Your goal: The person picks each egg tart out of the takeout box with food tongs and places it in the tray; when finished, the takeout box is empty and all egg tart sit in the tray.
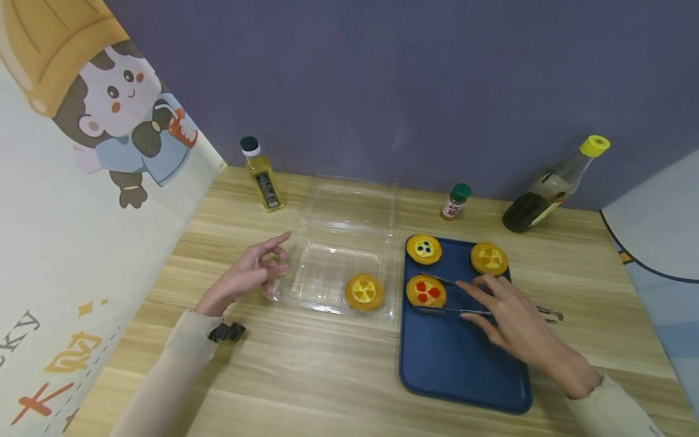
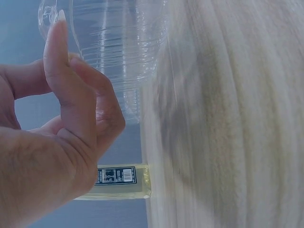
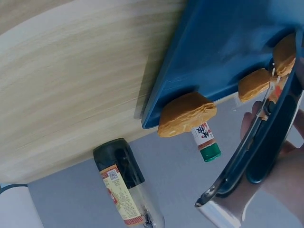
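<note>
My right hand (image 1: pixel 513 315) holds metal tongs (image 3: pixel 251 156) between thumb and fingers. Their two arms lie on either side of a tart with red pieces on top (image 1: pixel 426 292), on the blue tray (image 1: pixel 459 370). My left hand (image 1: pixel 251 271) is at the left edge of a clear plastic clamshell box (image 1: pixel 327 306), index finger pointing away and the other fingers loosely bent. In the left wrist view a fingertip overlaps the box's rim (image 2: pixel 47 21). The box stands with its lid (image 1: pixel 352 206) folded back, and one tart with yellow wedges (image 1: pixel 363 292) sits inside, at the right.
On the tray's far end are a tart with dark berries (image 1: pixel 423 249) and a yellow-topped tart (image 1: pixel 489 259). Along the wall stand an oil bottle (image 1: pixel 266 182), a green-capped spice jar (image 1: pixel 455 202) and a yellow-capped dark sauce bottle (image 1: pixel 546 194).
</note>
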The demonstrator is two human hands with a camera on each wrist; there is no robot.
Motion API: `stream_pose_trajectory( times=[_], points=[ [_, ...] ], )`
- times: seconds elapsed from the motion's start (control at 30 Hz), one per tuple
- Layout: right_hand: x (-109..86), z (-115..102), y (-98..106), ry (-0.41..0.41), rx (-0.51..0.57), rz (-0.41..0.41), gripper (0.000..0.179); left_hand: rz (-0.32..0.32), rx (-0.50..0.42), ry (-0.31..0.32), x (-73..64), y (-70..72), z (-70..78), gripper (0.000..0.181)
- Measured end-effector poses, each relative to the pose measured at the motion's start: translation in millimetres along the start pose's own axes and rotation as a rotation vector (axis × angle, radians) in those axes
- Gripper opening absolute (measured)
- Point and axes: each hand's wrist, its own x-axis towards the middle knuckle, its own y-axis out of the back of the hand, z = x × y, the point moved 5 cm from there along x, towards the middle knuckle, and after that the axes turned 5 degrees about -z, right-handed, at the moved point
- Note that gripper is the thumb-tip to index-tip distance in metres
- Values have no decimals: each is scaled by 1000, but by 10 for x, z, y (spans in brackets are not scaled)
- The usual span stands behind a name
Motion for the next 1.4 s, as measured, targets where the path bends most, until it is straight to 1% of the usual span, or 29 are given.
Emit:
stream_pose_trajectory(
  times=[0.17,0.33,0.53,0.83,1.0,1.1,1.23,1.4],
  points=[
    [6,-20,-7,-2,-6,5,70,4,-3,2,-11,7,-35,85],
    [17,-32,-19,-13,-2,8,69,6,0,5,-27,8,-38,85],
    [13,-36,-2,-5,2,26,74,4,-12,18,-35,9,-35,86],
    [34,-59,116,11,-3,37,80,4,-19,18,-21,8,-23,87],
    [69,-96,212,22,-12,36,80,1,-15,13,-1,3,-7,88],
    [115,-113,276,38,-17,42,76,1,-14,11,0,0,-11,87],
    [228,-144,350,61,-16,48,76,2,-16,11,1,1,-16,86],
    [445,-243,367,85,-14,1,77,4,-18,19,0,7,-16,87]
  ],
)
